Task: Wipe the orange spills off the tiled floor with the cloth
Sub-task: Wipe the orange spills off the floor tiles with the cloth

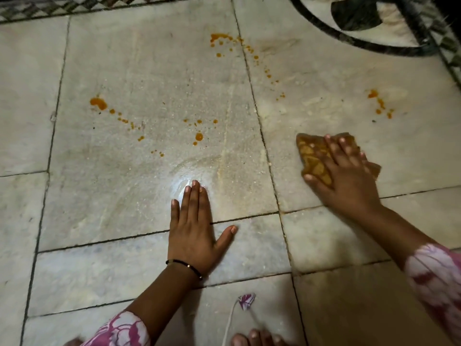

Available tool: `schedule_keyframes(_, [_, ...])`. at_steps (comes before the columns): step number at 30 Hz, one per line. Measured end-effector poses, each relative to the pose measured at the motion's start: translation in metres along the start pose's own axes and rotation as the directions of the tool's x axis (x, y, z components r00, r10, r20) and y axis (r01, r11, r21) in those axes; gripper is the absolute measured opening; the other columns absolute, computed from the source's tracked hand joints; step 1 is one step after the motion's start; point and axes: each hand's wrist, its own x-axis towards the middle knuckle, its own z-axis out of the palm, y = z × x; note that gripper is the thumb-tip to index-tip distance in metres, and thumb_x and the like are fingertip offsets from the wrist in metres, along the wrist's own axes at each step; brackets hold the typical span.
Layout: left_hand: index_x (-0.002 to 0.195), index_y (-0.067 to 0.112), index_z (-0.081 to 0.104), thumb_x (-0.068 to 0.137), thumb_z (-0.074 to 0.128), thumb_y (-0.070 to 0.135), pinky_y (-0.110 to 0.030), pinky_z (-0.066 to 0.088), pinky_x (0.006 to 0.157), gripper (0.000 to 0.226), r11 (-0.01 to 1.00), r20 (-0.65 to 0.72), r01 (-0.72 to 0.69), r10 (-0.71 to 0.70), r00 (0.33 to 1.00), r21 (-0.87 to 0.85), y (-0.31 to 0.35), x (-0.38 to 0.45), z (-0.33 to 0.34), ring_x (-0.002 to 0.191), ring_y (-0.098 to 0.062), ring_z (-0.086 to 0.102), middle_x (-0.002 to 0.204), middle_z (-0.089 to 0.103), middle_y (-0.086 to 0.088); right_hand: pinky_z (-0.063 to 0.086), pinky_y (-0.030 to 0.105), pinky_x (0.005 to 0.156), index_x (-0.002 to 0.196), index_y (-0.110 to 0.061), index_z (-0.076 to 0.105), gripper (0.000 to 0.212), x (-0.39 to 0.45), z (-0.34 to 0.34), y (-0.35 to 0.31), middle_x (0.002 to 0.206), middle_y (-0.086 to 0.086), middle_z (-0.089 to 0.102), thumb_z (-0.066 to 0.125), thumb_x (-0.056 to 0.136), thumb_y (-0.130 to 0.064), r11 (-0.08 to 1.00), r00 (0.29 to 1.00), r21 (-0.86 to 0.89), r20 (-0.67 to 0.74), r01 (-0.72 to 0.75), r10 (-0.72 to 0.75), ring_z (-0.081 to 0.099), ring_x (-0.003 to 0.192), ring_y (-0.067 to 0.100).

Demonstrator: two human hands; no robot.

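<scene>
right hand (pixel 346 176) pressing the cloth (pixel 314 158) flat on the floor (pixel 149 71), left hand (pixel 193 233) flat, fingers straight, orange spills (pixel 98 103) nearby

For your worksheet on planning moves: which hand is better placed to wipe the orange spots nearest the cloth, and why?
Right. The right hand already presses the cloth, just below the orange spots on the same tile. The left hand lies flat on the floor, bracing, with no cloth.

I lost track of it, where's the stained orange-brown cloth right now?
In the head view, the stained orange-brown cloth lies right of centre on the tiled floor, pressed flat under the right hand.
</scene>
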Motion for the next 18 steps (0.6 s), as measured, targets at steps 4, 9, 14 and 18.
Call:
schedule_keyframes(4, [0.15,0.004,0.011,0.086,0.021,0.073,-0.046,0.0,0.117,0.095,0.999,-0.002,0.006,-0.006,1.0,-0.042,0.001,0.001,-0.002,0.146,-0.022,-0.002,0.159,0.005,-0.013,0.002,0.047,0.116,0.148,-0.033,0.018,0.075,0.0,0.008,-0.038,0.159,0.001,0.014,0.02,0.085,-0.072,0.984,0.983,-0.021,0.047,0.178,-0.176,0.008,0.146,0.027])
schedule_keyframes(9, [0.149,0.003,0.016,0.084,0.031,0.069,-0.04,-0.006,0.116,0.094,0.969,-0.118,-0.12,0.096,0.988,-0.217,0.034,0.021,-0.018,0.145,-0.023,0.001,0.158,0.005,-0.013,0.011,0.046,0.114,0.15,-0.037,0.015,0.069,-0.067,0.016,-0.005,0.158,0.001,0.017,0.024,0.09,-0.07,0.898,0.892,-0.041,0.148,0.437,-0.428,0.011,0.146,0.023])
schedule_keyframes(14, [0.151,0.01,0.001,0.082,0.026,0.068,-0.036,-0.015,0.113,0.093,0.922,-0.047,-0.355,0.352,0.935,-0.156,0.088,0.079,-0.033,0.145,-0.019,-0.007,0.158,-0.008,-0.005,0.005,0.044,0.116,0.144,-0.052,-0.002,0.065,-0.056,-0.001,0.049,0.158,-0.003,0.014,0.02,0.086,-0.073,1.0,0.999,0.013,0.044,0.021,-0.022,0.003,0.146,0.016])
schedule_keyframes(18, [0.15,0.012,-0.01,0.09,0.029,0.064,-0.039,-0.015,0.113,0.088,0.914,0.095,-0.403,0.405,0.909,-0.039,0.118,0.136,-0.027,0.144,-0.017,-0.016,0.158,-0.017,-0.005,0.0,0.047,0.117,0.148,-0.037,0.002,0.072,-0.012,-0.003,0.031,0.159,-0.006,-0.002,0.02,0.085,-0.068,0.984,0.985,-0.031,-0.023,-0.174,0.173,-0.002,0.146,0.02])
